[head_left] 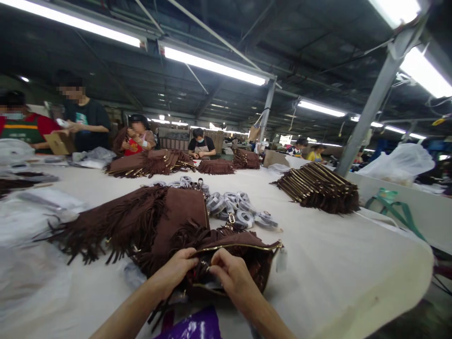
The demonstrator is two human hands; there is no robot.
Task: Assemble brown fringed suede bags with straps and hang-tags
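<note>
A brown fringed handbag (243,239) lies with its gold-zippered mouth open towards me. At the left of that opening, my left hand (178,269) is closed on the bag's edge, its fingertips partly hidden inside. My right hand (229,270) reaches into the mouth with thumb and fingers pinched on a small metal clasp (205,266) on a dark piece; its exact shape is hard to make out. A pale tag (281,260) hangs from the zipper's right end. More brown fringed bags (183,207) lie overlapped just behind and to the left.
Several wrapped grey strap coils (229,205) lie behind the bag. A stack of gold-zippered bags (318,186) stands at right, more brown bags (151,162) at the far edge. Clear plastic (31,268) covers the left; purple packaging (196,325) is in front. Co-workers (202,143) sit and stand beyond.
</note>
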